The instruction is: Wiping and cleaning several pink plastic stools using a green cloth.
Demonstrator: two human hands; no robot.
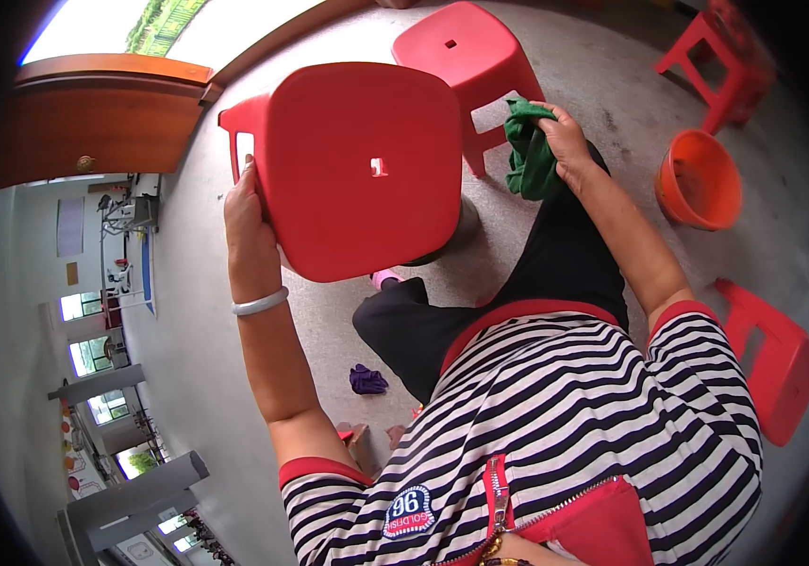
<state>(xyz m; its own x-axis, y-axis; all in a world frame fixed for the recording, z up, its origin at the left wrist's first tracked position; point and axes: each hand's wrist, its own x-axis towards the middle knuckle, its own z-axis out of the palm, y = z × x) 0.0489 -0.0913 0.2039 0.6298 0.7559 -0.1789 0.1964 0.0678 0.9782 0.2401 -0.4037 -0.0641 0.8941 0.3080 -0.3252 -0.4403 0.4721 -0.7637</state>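
Observation:
A red plastic stool [348,212] is held up in front of me, its seat with a small square hole turned towards my view. My left hand [245,205] grips the stool at its left side, near the legs, with a pale bangle on the wrist. In my right hand [565,141] is a bunched green cloth [533,159], held to the right of the stool and apart from it. Behind the held stool a dark round vessel [464,223] shows in part; what it contains is hidden.
Another red stool [454,42] stands just beyond the held one. More red stools stand at the far right [737,71] and lower right [783,368]. An orange bucket [705,177] sits on the floor to the right. A purple cloth [367,380] lies on the floor. A wooden door [93,127] is at upper left.

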